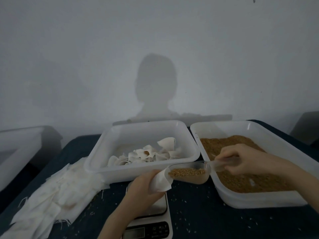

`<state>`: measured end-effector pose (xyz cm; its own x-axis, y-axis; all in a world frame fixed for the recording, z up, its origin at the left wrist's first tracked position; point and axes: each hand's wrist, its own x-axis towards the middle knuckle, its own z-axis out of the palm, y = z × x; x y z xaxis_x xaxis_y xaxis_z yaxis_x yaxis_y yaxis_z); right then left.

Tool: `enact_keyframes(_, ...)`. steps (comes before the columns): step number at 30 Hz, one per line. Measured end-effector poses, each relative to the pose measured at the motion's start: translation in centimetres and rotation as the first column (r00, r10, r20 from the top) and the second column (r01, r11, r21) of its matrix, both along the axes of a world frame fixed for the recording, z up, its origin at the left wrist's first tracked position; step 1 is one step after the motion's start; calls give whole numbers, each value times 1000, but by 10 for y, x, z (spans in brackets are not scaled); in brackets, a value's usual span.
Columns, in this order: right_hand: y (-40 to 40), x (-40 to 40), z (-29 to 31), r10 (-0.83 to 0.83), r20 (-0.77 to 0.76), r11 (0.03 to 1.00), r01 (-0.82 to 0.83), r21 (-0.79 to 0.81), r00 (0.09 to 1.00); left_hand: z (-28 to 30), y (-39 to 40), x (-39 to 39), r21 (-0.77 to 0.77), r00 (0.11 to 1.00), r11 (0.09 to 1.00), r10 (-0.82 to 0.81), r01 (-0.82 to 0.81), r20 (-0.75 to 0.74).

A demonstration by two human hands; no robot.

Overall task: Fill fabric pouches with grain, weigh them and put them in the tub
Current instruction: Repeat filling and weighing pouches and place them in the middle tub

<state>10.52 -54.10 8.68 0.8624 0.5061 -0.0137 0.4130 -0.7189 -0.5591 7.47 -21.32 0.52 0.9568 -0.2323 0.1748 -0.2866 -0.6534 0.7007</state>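
The picture is dim and gray, a bit foggy and soft all over. Light comes from behind the person, so a dark shadow of a head and shoulders falls on the wall [155,40]. The edges look bent and darker. The tub [10,152] at the left is blurry.

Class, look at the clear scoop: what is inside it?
The scoop holds brown grain, its tip at the pouch. The pouch's inside is hidden by fabric.
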Motion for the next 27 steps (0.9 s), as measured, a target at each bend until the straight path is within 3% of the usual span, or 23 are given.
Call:
enact_keyframes(9, 21, 2, 8, 14, 30, 999, -12, -46, 999, 2, -5, -1, 35, 999, 999, -42, 42, 25)
enact_keyframes(15, 40, 9, 25, 13, 115, 974, 13, -226, 993, -6, -9, 1, 71, 1000, 997, -3, 2, 18)
enact_keyframes(21, 69, 14, 57, 136, 349, 924, 9, -383, 927, -11, -10, 7, 105, 998, 992, 70, -69, -5)
enact_keyframes(27, 95, 11, 79, 226, 464, 856, 53, -515, 857, -18, -5, 13, -26, 995, 995, 96, -96, -12)
